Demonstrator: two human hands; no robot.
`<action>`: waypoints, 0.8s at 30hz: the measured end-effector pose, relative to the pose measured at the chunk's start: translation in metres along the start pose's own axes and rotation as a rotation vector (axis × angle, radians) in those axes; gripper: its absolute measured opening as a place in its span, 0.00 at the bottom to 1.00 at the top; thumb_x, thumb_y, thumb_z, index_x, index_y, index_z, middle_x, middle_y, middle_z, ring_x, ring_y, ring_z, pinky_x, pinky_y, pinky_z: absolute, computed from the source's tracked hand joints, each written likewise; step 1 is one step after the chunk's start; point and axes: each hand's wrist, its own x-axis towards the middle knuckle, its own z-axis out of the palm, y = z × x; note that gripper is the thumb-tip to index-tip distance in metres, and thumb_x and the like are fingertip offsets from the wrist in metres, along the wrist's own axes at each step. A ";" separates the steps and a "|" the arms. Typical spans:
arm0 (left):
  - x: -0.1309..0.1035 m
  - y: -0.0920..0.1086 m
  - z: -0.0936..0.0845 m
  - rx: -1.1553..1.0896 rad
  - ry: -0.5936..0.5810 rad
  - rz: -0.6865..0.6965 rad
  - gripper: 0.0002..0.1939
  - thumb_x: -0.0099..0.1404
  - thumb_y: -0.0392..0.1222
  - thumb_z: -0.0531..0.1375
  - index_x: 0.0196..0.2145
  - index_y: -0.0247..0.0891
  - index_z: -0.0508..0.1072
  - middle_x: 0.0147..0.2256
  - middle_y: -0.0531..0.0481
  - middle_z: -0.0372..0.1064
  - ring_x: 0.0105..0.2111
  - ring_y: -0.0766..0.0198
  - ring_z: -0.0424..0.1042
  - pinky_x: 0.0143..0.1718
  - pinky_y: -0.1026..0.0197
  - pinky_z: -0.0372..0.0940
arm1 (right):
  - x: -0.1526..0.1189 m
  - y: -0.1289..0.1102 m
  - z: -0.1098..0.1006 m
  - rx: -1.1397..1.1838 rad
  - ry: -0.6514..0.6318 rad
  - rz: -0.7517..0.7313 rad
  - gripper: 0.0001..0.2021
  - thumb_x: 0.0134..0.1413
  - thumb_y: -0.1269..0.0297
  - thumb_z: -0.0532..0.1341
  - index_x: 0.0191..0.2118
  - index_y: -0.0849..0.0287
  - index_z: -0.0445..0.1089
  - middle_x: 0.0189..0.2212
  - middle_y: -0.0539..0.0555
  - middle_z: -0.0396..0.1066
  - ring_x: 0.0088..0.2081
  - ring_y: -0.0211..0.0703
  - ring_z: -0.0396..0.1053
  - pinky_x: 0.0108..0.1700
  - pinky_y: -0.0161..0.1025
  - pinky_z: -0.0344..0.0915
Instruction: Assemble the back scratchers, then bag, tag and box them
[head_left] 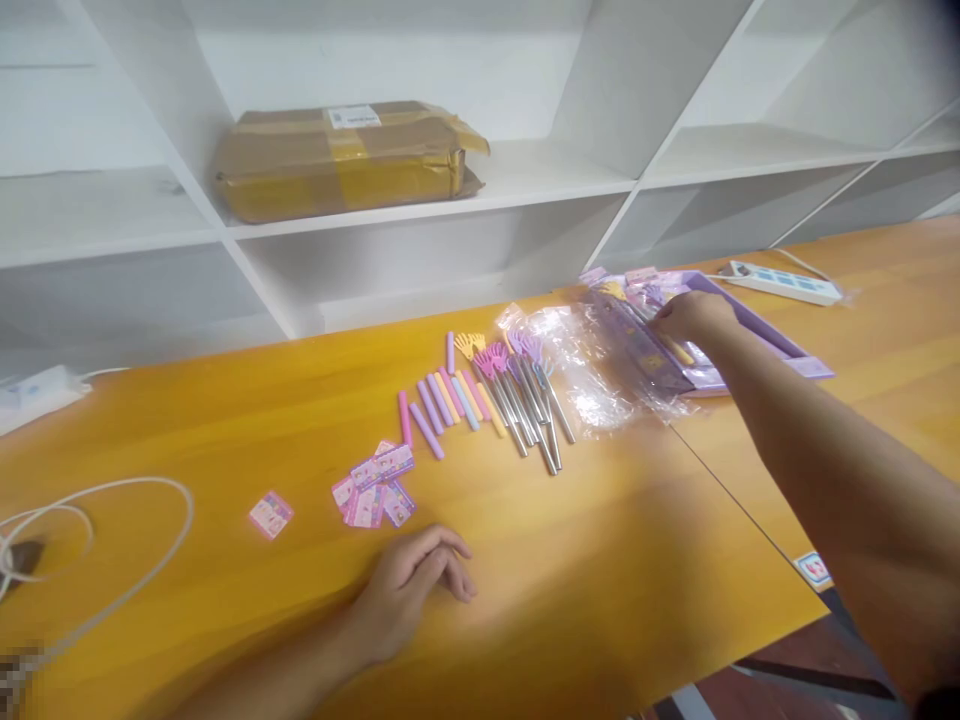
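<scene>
My right hand (697,315) reaches over the purple open box (780,345), fingers closed on what looks like a back scratcher (681,352) with a yellow handle. My fingertips are partly hidden there. Palm side down, my left hand (412,585) rests on the table, fingers loosely bent and slightly apart, holding nothing. Between the hands lies a bunch of back scratchers (525,395) with metal rods and yellow, pink and purple claw heads. Beside them are several coloured handle tubes (439,400). Small printed cards (371,490) lie in a loose pile near my left hand.
Crumpled clear plastic bags (592,375) lie against the box. A single card (271,515) is apart at left. A white cable (161,480) loops at far left; a power strip (784,282) lies behind the box. A taped carton (345,165) sits on the white shelf (540,170).
</scene>
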 end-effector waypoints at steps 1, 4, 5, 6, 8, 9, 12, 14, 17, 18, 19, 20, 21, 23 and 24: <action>0.000 0.000 0.000 0.000 0.000 -0.003 0.23 0.80 0.58 0.53 0.47 0.34 0.75 0.34 0.43 0.79 0.37 0.55 0.80 0.45 0.52 0.72 | -0.003 0.000 -0.003 0.003 -0.043 0.011 0.13 0.60 0.62 0.70 0.33 0.71 0.80 0.40 0.69 0.76 0.40 0.40 0.68 0.41 0.43 0.53; 0.000 -0.002 0.001 -0.001 0.000 -0.003 0.23 0.79 0.59 0.53 0.46 0.34 0.75 0.34 0.42 0.80 0.37 0.55 0.80 0.44 0.53 0.72 | -0.018 -0.006 -0.016 0.020 -0.095 0.028 0.12 0.60 0.65 0.70 0.41 0.73 0.81 0.42 0.71 0.75 0.42 0.45 0.68 0.42 0.44 0.53; 0.000 -0.002 0.001 0.004 -0.001 0.000 0.23 0.79 0.59 0.53 0.46 0.34 0.75 0.34 0.42 0.80 0.36 0.55 0.80 0.44 0.53 0.72 | -0.026 -0.011 -0.021 0.028 -0.072 0.021 0.14 0.62 0.65 0.68 0.46 0.74 0.80 0.45 0.73 0.75 0.44 0.46 0.67 0.42 0.45 0.53; 0.000 -0.002 0.001 0.013 -0.002 0.003 0.23 0.79 0.58 0.53 0.46 0.34 0.75 0.34 0.42 0.79 0.37 0.55 0.80 0.44 0.53 0.72 | -0.036 -0.017 -0.024 0.040 -0.034 0.006 0.16 0.66 0.65 0.65 0.51 0.74 0.78 0.49 0.75 0.73 0.46 0.48 0.67 0.43 0.45 0.53; 0.000 -0.002 0.001 0.044 -0.005 0.005 0.23 0.80 0.58 0.52 0.46 0.35 0.75 0.33 0.43 0.79 0.37 0.55 0.80 0.45 0.53 0.72 | -0.061 -0.033 -0.026 0.078 0.059 -0.050 0.19 0.73 0.63 0.57 0.60 0.70 0.73 0.57 0.76 0.68 0.50 0.49 0.66 0.44 0.44 0.54; 0.000 -0.002 0.001 0.064 -0.006 0.007 0.22 0.80 0.57 0.52 0.46 0.35 0.74 0.33 0.43 0.79 0.37 0.55 0.80 0.45 0.54 0.71 | -0.077 -0.044 -0.023 0.104 0.082 -0.091 0.19 0.75 0.62 0.54 0.61 0.67 0.72 0.59 0.74 0.68 0.50 0.49 0.66 0.45 0.43 0.55; 0.000 -0.001 0.001 0.114 -0.010 0.013 0.22 0.80 0.56 0.52 0.46 0.35 0.74 0.33 0.44 0.80 0.37 0.56 0.80 0.44 0.55 0.71 | -0.128 -0.076 0.000 0.181 -0.015 -0.225 0.17 0.73 0.52 0.58 0.46 0.60 0.77 0.46 0.62 0.75 0.40 0.45 0.70 0.40 0.39 0.57; 0.000 0.000 0.001 0.137 -0.010 0.015 0.21 0.80 0.56 0.52 0.45 0.35 0.74 0.33 0.44 0.80 0.36 0.57 0.80 0.43 0.57 0.71 | -0.159 -0.092 0.020 0.213 -0.051 -0.265 0.17 0.71 0.48 0.59 0.46 0.57 0.76 0.46 0.59 0.75 0.39 0.44 0.71 0.40 0.38 0.59; -0.001 -0.001 0.001 0.168 -0.020 0.020 0.21 0.80 0.55 0.52 0.44 0.35 0.74 0.32 0.45 0.79 0.35 0.58 0.80 0.43 0.57 0.70 | -0.185 -0.105 0.045 0.229 -0.074 -0.266 0.19 0.74 0.49 0.56 0.47 0.60 0.75 0.46 0.61 0.75 0.39 0.46 0.73 0.39 0.39 0.59; -0.001 -0.001 0.001 0.180 -0.027 0.021 0.21 0.80 0.55 0.52 0.44 0.35 0.74 0.31 0.45 0.79 0.35 0.58 0.80 0.43 0.57 0.70 | -0.189 -0.106 0.051 0.230 -0.084 -0.267 0.19 0.74 0.50 0.55 0.47 0.61 0.74 0.45 0.61 0.75 0.39 0.47 0.73 0.39 0.39 0.59; -0.002 -0.001 0.001 0.194 -0.035 0.024 0.20 0.80 0.55 0.53 0.44 0.35 0.74 0.31 0.45 0.79 0.35 0.58 0.80 0.43 0.57 0.70 | -0.190 -0.106 0.055 0.230 -0.095 -0.270 0.19 0.75 0.51 0.54 0.46 0.61 0.74 0.44 0.61 0.76 0.39 0.47 0.73 0.38 0.39 0.58; -0.002 -0.002 0.001 0.208 -0.041 0.027 0.20 0.80 0.54 0.53 0.44 0.36 0.74 0.31 0.46 0.79 0.35 0.58 0.80 0.43 0.57 0.70 | -0.190 -0.106 0.057 0.230 -0.103 -0.272 0.19 0.75 0.52 0.53 0.45 0.61 0.73 0.43 0.61 0.76 0.39 0.48 0.73 0.38 0.39 0.57; -0.003 -0.002 0.001 0.219 -0.046 0.029 0.19 0.80 0.54 0.53 0.43 0.36 0.74 0.31 0.46 0.79 0.35 0.58 0.80 0.43 0.58 0.70 | -0.190 -0.105 0.058 0.230 -0.109 -0.272 0.19 0.76 0.52 0.52 0.45 0.61 0.73 0.42 0.62 0.76 0.39 0.48 0.73 0.37 0.39 0.57; -0.003 -0.002 0.001 0.243 -0.054 0.033 0.17 0.80 0.52 0.54 0.43 0.36 0.74 0.31 0.46 0.79 0.35 0.59 0.80 0.42 0.58 0.70 | -0.188 -0.103 0.055 0.227 -0.113 -0.271 0.19 0.76 0.54 0.51 0.44 0.61 0.72 0.40 0.62 0.76 0.39 0.49 0.73 0.37 0.39 0.56; -0.004 -0.002 0.001 0.251 -0.054 0.033 0.17 0.79 0.51 0.54 0.43 0.36 0.74 0.32 0.46 0.79 0.35 0.59 0.80 0.43 0.58 0.70 | -0.189 -0.102 0.052 0.225 -0.112 -0.274 0.18 0.76 0.55 0.50 0.43 0.62 0.72 0.39 0.63 0.75 0.38 0.49 0.72 0.37 0.39 0.56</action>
